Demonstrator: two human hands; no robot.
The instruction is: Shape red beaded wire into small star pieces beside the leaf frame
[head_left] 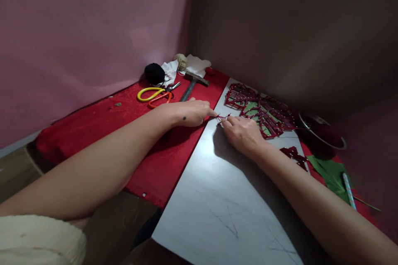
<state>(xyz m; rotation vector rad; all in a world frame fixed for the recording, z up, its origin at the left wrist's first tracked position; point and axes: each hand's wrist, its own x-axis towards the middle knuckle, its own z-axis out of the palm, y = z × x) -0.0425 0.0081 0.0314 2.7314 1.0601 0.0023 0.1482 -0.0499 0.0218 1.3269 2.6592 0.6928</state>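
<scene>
A white board (199, 198) lies slanted over a red cloth, with dark red thread strung round nails in a leaf-like pattern (258, 109) on its far part. My left hand (195, 112) rests at the board's left edge, its index finger stretched to a small group of nails with red thread (219, 118). Beside the same nails, on the right, my right hand (241, 132) has its fingers bent together; what they pinch is too small to make out. The left hand's other fingers are curled and partly hidden.
Scissors with yellow and orange handles (160, 94), a hammer (190, 87), black yarn (154, 73) and cream yarn (181, 62) lie on the red cloth (93, 132). At right are a metal bowl (337, 145), a green leaf (331, 174) and a striped pen (349, 190). Walls stand behind.
</scene>
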